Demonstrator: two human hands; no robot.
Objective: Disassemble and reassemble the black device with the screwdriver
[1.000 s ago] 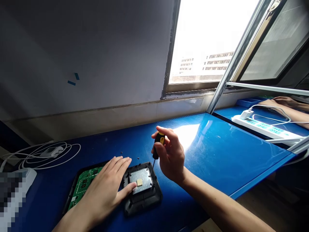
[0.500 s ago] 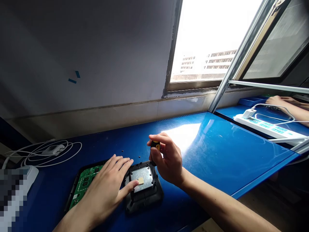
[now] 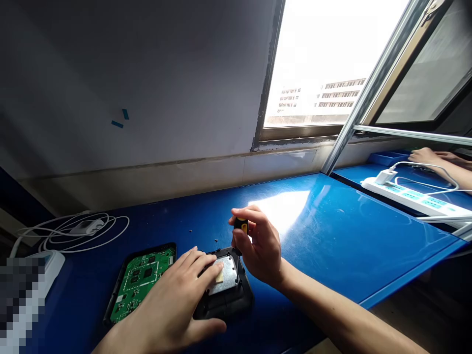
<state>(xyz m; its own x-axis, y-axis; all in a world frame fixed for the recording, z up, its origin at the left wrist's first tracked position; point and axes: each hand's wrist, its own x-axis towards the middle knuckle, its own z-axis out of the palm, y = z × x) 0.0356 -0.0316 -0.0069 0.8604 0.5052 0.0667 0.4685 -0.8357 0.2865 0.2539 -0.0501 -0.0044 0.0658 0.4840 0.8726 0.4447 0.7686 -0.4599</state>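
Observation:
My right hand [image 3: 260, 246] grips a screwdriver [image 3: 242, 225] with a black and yellow handle. The shaft points down to the right edge of a metal plate [image 3: 229, 273] set in a black plastic housing [image 3: 224, 308]. Spread over the housing's left side, my left hand [image 3: 180, 290] lies with fingers out, its fingertips on the plate near a small beige pad [image 3: 220, 278]. Left of it sits a second black housing half with a green circuit board [image 3: 142, 278], partly covered by my left forearm. Two tiny screws [image 3: 216, 240] lie behind the housing.
A coiled white cable with an adapter [image 3: 88, 226] lies at the back left, near a white device [image 3: 55, 268]. On the right, beyond a metal frame post [image 3: 341, 147], are a white power strip [image 3: 413, 195], a blue tray [image 3: 388, 158] and another person's hands [image 3: 426, 156].
My left hand has shifted right and forward over the plate, its thumb now off the pad and lower down. More of the circuit board shows. The screwdriver stays at the plate's edge.

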